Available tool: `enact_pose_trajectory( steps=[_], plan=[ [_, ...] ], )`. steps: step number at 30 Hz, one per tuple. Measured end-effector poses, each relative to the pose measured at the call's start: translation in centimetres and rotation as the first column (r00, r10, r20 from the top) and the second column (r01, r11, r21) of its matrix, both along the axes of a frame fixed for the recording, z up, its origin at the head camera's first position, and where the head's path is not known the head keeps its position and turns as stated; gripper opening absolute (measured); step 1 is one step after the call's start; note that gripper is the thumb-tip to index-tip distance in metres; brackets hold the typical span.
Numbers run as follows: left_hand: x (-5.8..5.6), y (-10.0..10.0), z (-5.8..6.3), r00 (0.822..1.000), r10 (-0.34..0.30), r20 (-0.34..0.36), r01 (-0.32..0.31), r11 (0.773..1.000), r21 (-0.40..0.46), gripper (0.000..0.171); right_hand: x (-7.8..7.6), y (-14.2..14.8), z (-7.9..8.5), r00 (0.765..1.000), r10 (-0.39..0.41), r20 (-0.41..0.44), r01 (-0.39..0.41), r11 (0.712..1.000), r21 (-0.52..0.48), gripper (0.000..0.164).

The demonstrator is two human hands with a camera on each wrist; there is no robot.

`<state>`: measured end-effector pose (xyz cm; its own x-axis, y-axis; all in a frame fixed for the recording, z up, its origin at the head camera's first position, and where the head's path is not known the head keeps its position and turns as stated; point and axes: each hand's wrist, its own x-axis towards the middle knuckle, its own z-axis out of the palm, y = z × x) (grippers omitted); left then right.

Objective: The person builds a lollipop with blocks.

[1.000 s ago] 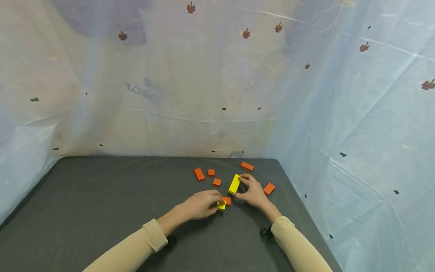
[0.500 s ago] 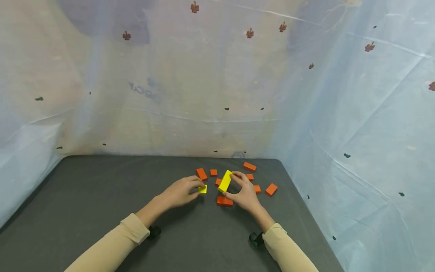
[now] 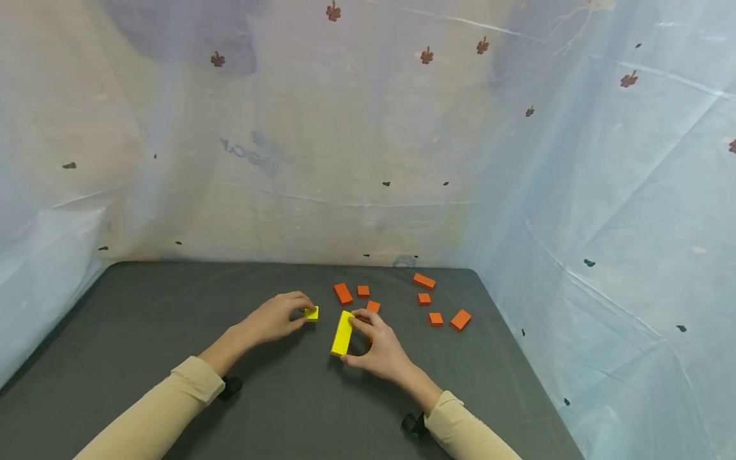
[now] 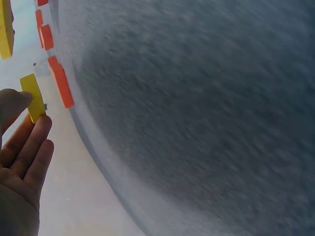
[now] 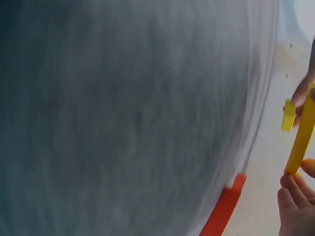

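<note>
My left hand [image 3: 275, 319] pinches a small yellow block [image 3: 312, 314] between thumb and fingertips, above the dark table. In the left wrist view this block [image 4: 35, 101] sits between the thumb and the fingers, with the other fingers stretched out below. To the right and nearer, my right hand [image 3: 381, 350] holds a longer yellow block [image 3: 342, 333] by its two ends. The right wrist view shows the long block [image 5: 301, 135] tilted, with fingertips at its lower end. A gap separates the two yellow blocks in the head view.
Several orange blocks, long ones [image 3: 343, 294] and short ones [image 3: 435, 319], lie scattered on the dark table [image 3: 172, 332] toward the back right. Another orange block is mostly hidden behind my right hand. A pale plastic sheet [image 3: 287, 160] hangs behind and to the right of the table.
Both hands have moved left with their yellow blocks. The right hand has also come nearer, the left farther back. Orange blocks that were covered by the right hand now show.
</note>
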<state>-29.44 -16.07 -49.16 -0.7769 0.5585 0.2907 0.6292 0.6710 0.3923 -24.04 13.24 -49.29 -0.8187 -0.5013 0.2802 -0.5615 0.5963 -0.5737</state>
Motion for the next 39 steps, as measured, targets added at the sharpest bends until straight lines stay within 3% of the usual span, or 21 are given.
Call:
enact_pose_trajectory(
  steps=[8,17,28,39],
  plan=[
    [0.2,-1.3,-0.5,0.999,-0.009,0.042,0.010,1.000,-0.028,0.026,1.5,-2.4,0.0,0.992,0.127,0.029,-0.130,0.979,0.154,0.079],
    [0.7,-1.9,-1.1,0.995,-0.045,0.089,0.054,0.994,-0.095,0.025,2.0,-4.7,-0.1,0.965,0.246,0.094,-0.263,0.920,0.289,0.075],
    [0.7,-2.4,-1.6,0.988,-0.066,0.141,0.082,0.991,-0.108,0.027,1.9,-6.8,-0.1,0.957,0.284,0.061,-0.286,0.883,0.371,0.075],
    [0.5,-2.5,-1.0,0.982,-0.092,0.165,0.104,0.992,-0.069,0.021,1.9,-7.5,-0.2,0.958,0.285,0.032,-0.274,0.877,0.395,0.073]
  ],
)
